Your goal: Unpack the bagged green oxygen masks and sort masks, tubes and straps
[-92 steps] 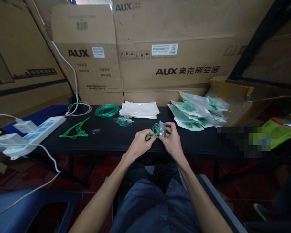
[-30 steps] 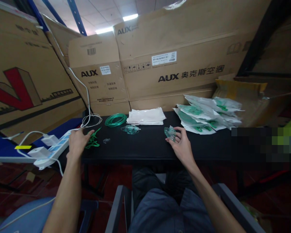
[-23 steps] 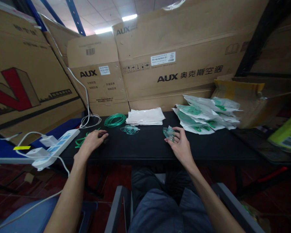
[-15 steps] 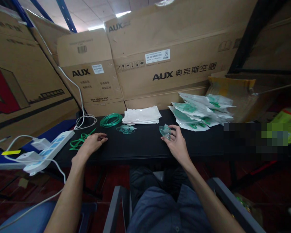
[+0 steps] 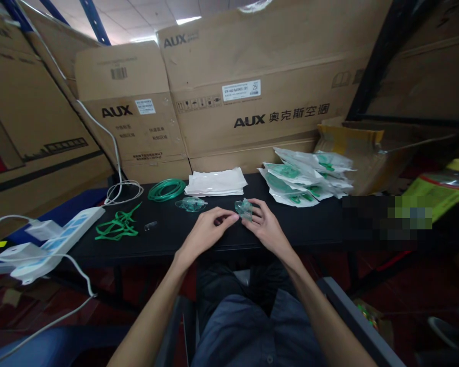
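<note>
I see a black table [image 5: 168,240]. On its left: power strip [image 5: 63,239], tangled green straps [image 5: 119,221], small clear piece [image 5: 150,225]. Far side, left to right: looped white cable [image 5: 118,196], coiled green tube [image 5: 168,182], white packets [image 5: 216,182], clear mask [image 5: 191,204] just nearer. Far right: piled white bags [image 5: 309,178], green contents showing.

Right fingers [image 5: 258,204] hide part of the clear mask [image 5: 244,208]; the blue stool [image 5: 42,347] is cut off below
</note>
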Tool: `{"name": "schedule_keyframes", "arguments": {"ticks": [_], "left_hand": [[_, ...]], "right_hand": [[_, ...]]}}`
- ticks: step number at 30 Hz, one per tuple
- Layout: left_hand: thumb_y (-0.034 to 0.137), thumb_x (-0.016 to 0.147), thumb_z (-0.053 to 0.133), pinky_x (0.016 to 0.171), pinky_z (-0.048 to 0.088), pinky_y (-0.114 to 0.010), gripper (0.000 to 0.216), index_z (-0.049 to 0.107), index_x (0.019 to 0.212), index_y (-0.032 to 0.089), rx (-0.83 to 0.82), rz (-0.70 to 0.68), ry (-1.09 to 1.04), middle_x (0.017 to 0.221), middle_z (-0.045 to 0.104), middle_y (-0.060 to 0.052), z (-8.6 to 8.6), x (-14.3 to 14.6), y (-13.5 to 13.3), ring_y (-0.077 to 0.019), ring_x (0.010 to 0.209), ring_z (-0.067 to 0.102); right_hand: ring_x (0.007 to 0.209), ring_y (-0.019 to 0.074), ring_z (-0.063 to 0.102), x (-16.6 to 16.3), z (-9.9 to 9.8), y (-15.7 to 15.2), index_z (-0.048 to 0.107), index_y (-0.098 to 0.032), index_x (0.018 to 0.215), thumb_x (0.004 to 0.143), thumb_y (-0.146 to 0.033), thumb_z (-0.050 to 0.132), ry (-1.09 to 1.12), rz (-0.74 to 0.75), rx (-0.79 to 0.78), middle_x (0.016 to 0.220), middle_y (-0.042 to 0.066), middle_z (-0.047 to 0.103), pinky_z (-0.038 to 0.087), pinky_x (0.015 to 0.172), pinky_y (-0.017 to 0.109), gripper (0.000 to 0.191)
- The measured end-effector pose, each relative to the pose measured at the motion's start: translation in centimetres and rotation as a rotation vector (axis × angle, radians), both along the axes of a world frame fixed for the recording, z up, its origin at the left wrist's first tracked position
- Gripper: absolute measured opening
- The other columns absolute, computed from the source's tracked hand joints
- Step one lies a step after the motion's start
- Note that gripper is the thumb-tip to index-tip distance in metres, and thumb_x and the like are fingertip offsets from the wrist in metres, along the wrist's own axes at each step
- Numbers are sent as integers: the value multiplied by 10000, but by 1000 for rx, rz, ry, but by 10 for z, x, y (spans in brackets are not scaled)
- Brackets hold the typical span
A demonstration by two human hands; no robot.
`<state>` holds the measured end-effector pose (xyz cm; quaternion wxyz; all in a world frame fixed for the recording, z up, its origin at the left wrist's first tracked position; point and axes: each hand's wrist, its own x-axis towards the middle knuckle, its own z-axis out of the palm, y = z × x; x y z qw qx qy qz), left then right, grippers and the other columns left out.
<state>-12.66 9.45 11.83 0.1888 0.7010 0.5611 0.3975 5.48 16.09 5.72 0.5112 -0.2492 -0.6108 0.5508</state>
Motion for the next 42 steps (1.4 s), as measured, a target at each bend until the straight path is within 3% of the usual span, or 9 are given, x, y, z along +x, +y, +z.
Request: {"name": "schedule_keyframes", "arguments": {"ticks": [5,11,16,21,25,28,34,42], "left_hand": [[443,921,625,816,471,-278,307,782,1016,196,-28,3,-242,1015,758,-51,-22,14,25,-200,928,658],[370,931,519,765,447,-264,313,747,923,156,-61,44,-440,913,719,-52,-40,-1,30,-189,858,616],[361,884,586,770,436,-273,265,745,834,154,-113,-39,-517,814,694,-38,-42,-3,26,-181,808,600],[356,891,577,767,434,-280,268,699,756,159,-146,-118,-560,765,669,-21,-39,-4,23,-171,771,584],[372,896,593,749,427,-272,283,691,733,161,-142,-112,-567,745,647,-5,-39,-5,21,-158,753,556],[387,891,616,770,454,-278,280,736,798,152,-138,-74,-573,804,693,-24,-38,-3,20,-170,794,591],[342,836,679,934,519,-340,311,774,1062,152,-143,-45,-591,1094,765,-87,-37,-1,20,-229,1019,681],[278,809,731,826,544,-296,389,748,1178,156,-127,-58,-490,989,787,-68,-41,-4,20,-184,832,707]], "right_hand": [[1122,249,726,0,2,-2,486,-252,1315,730,-316,818,-23,62,0,1364,129,648,569,1022,436,676],[1297,253,608,1,0,-3,622,-257,1192,850,-376,747,-62,44,51,1379,85,626,512,1095,425,383],[1319,245,574,1,-5,1,602,-275,1070,834,-388,778,-81,12,90,1299,51,649,457,1143,454,316],[1432,251,469,0,-6,1,570,-262,1016,836,-378,772,-99,21,122,1510,92,512,436,1154,441,293],[1258,238,633,0,-4,-1,526,-260,976,828,-377,778,-114,40,147,1328,94,661,506,1079,431,315],[1137,242,680,1,-4,-1,563,-259,1063,805,-384,799,-153,-31,159,1197,78,696,532,1025,440,371],[1154,273,646,3,-2,0,686,-253,1174,821,-371,769,-237,-171,194,1243,97,669,516,989,428,382],[1085,264,676,2,-2,0,717,-241,1119,838,-356,731,-275,-209,243,1163,82,725,517,945,396,304]]}}
